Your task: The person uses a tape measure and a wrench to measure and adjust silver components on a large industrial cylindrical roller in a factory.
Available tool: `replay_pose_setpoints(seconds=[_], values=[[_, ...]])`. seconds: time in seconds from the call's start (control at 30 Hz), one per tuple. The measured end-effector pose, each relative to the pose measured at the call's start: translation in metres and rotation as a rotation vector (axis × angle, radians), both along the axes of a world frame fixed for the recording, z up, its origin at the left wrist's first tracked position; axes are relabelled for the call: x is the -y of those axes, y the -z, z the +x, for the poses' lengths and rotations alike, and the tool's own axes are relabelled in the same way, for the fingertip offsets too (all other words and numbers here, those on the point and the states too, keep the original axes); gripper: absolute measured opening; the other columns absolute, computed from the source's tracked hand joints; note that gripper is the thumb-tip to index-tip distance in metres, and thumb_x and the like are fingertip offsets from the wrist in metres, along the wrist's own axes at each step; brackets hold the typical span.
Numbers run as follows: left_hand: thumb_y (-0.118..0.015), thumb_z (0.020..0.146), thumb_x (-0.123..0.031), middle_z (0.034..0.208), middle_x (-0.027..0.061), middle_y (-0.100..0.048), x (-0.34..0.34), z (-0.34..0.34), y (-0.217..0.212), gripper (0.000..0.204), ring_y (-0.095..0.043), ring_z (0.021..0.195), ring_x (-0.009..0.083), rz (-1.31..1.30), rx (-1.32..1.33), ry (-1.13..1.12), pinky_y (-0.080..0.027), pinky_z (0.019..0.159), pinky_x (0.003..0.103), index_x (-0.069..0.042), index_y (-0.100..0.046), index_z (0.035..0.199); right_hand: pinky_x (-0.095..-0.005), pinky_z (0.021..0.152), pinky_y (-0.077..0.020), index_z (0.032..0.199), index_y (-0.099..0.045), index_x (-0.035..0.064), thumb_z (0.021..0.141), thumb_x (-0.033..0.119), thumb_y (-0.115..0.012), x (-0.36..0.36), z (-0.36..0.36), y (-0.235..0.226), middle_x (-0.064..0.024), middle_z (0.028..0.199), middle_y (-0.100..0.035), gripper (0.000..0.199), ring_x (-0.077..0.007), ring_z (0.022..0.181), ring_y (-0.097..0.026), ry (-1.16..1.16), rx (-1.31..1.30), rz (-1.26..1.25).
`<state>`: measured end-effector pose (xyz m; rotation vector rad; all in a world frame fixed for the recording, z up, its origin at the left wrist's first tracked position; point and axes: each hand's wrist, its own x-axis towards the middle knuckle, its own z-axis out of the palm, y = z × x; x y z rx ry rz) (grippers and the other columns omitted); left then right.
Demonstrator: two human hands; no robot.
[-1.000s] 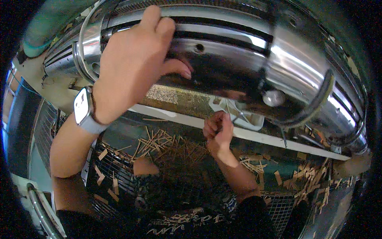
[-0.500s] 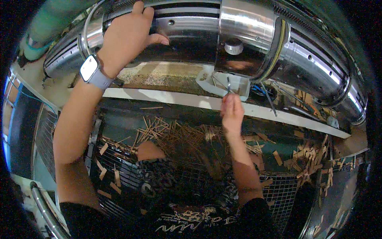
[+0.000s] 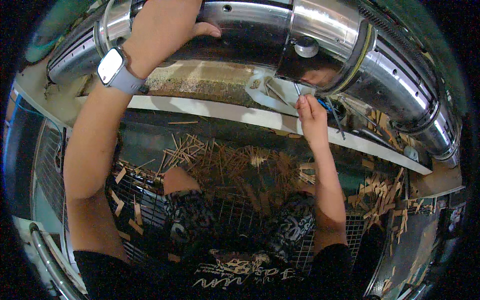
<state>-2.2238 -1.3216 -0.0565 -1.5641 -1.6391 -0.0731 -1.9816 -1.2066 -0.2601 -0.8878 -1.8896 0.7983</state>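
My left hand (image 3: 167, 30), with a watch (image 3: 116, 69) on its wrist, rests on the long dark metal cylinder (image 3: 240, 37). Its thumb is stretched out along the surface; the fingertips run out of the picture at the top. Below the cylinder's bright metal collar (image 3: 327, 20), my right hand (image 3: 312, 114) is closed on a slim metal rod, which looks like a hex key (image 3: 297, 89). The rod points up toward the collar's underside; whether it touches is hard to tell. Behind that hand a white plastic tray (image 3: 260, 95) holds metal bars.
A round metal knob (image 3: 306, 47) juts from the collar, beside a yellow-striped band (image 3: 357, 55). A white ledge (image 3: 210, 110) runs below the cylinder, with a bent rod (image 3: 337, 120) across it. Wooden strips (image 3: 185, 150) litter the floor and wire grating (image 3: 232, 220).
My right hand has moved up and right from the tray, carrying the hex key toward the collar. My left hand stays on the cylinder, now higher in view as the view shifted.
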Motion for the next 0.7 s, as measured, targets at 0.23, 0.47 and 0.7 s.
replay_pose_setpoints(seconds=[0.23, 0.47, 0.7], values=[[-0.072, 0.062, -0.045, 0.084, 0.0171, -0.045, -0.005, 0.004, 0.001, 0.059, -0.054, 0.064, 0.0301, -0.010, -0.033, -0.068, -0.045, 0.056, 0.038, 0.004, -0.047, 0.086, -0.0259, 0.049, -0.0346, 0.074, -0.050, 0.0034, 0.092, 0.029, -0.045, -0.014, 0.002, 0.008, -0.0046, 0.057, -0.047, 0.031, -0.0127, 0.050, -0.040, -0.057, -0.026, -0.011], [-0.073, 0.060, -0.043, 0.084, 0.0169, -0.045, -0.015, 0.001, 0.008, 0.060, -0.049, 0.063, 0.0319, 0.066, -0.081, -0.095, -0.042, 0.057, 0.041, 0.003, -0.046, 0.085, -0.0212, 0.034, -0.0196, 0.067, -0.043, 0.0101, 0.090, 0.035, -0.049, -0.018, 0.004, 0.002, 0.0033, 0.050, -0.034, 0.034, -0.0046, 0.040, -0.027, -0.483, -0.368, -0.706], [-0.069, 0.059, -0.048, 0.083, 0.0183, -0.041, -0.021, -0.015, 0.015, 0.065, -0.046, 0.060, 0.0324, 0.063, -0.177, -0.143, -0.039, 0.054, 0.041, 0.004, -0.044, 0.089, -0.0206, 0.035, -0.0183, 0.067, -0.042, 0.0093, 0.090, 0.038, -0.047, -0.005, -0.002, 0.017, 0.0040, 0.050, -0.032, 0.037, -0.0053, 0.039, -0.027, -0.424, -0.512, -0.673]])
